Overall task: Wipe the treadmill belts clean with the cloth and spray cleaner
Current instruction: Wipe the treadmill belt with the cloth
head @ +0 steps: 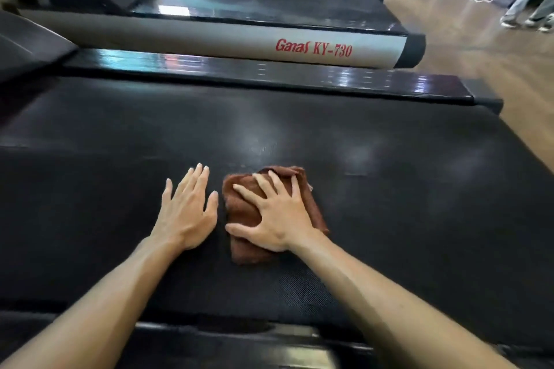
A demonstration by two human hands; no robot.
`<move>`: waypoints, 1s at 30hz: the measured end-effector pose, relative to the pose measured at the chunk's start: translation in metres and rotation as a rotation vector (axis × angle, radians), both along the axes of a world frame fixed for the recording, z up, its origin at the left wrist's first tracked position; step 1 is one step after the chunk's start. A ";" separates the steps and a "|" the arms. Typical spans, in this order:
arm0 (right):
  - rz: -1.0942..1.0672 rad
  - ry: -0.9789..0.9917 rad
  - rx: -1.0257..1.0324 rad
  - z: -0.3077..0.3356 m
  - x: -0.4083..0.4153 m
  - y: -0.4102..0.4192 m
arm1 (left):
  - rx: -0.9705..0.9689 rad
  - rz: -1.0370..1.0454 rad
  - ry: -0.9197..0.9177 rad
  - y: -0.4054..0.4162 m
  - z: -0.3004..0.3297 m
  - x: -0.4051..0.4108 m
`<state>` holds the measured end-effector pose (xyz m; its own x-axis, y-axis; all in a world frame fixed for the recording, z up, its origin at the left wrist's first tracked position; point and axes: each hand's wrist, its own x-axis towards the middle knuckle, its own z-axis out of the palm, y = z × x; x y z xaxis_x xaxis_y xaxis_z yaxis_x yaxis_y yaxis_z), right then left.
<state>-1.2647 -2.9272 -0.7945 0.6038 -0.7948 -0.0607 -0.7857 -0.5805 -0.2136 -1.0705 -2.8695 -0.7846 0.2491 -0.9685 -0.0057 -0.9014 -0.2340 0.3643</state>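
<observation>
Head view looks down across a row of treadmills, and the nearest belt (344, 141) fills most of the frame: a wide, flat, matte black sheet with a fine woven grain that shows close to the camera and soft patches of reflected light further out. Beyond it runs a glossy black side rail (269, 75), then the grey rounded side cover (209, 39) of the next machine, lettered in red. A shiny tan floor (467, 48) stretches off to the right.

The wiping step appears to be in hand. No spray bottle shows in this frame, so whether the belt is already wetted cannot be told.

The cloth (239, 201) lies near the middle of the belt, a soft, nappy brown towel folded into a rough rectangle with thick rounded edges. The right hand (278, 219) lies on top of it, fingers (263, 186) spread wide and nearly straight, palm pressing it flat to the belt rather than gripping it. The left hand (186, 213) rests just beside the cloth, apart from it, flat on the bare belt with fingers straight and close together, holding nothing; it looks like a brace.

The next move probably calls for steady downward pressure while sliding the cloth in long strokes across the belt's width, keeping the fold from bunching on the grippy weave.
</observation>
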 end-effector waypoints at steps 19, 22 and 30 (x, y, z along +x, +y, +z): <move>-0.343 -0.254 -0.330 0.168 -0.061 0.089 | -0.288 -0.052 -0.053 0.118 0.187 -0.029; -0.302 -0.383 -0.444 0.243 -0.067 0.105 | -0.398 -0.028 -0.064 0.141 0.252 -0.025; -0.155 -0.521 -0.656 0.403 -0.060 0.171 | -0.608 0.106 -0.134 0.225 0.387 0.000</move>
